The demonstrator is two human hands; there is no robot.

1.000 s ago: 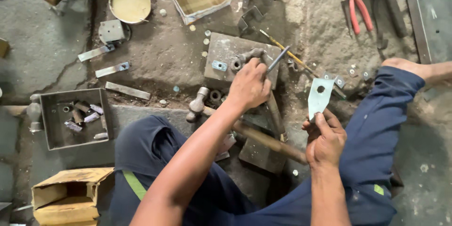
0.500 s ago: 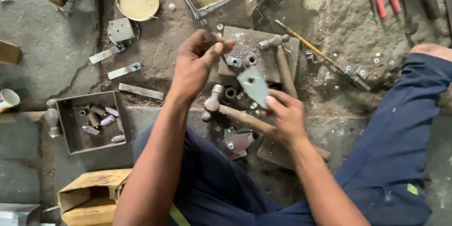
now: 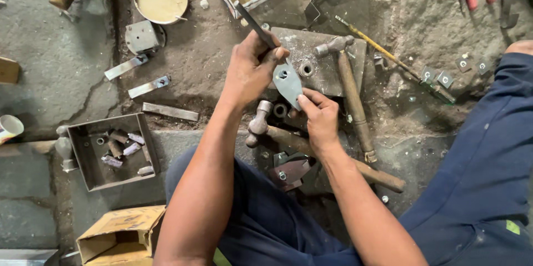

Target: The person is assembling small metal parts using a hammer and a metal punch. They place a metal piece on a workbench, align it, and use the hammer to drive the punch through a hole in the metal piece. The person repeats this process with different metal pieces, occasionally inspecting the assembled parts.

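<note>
Left hand (image 3: 252, 72) gripping a thin metal rod (image 3: 252, 22), tip down at the hole in a flat pointed metal plate (image 3: 288, 84), right hand (image 3: 319, 119) pinching plate's lower edge, plate between both hands, over steel block (image 3: 327, 63), ball-peen hammer (image 3: 311, 147) just below

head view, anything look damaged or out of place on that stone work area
Nothing looks broken. Odd spots: small square metal pieces lie scattered loose on the stone by the yellow-handled tool, and the cardboard box at lower left is crumpled. Two hammers lie crossed near the hands.
</note>
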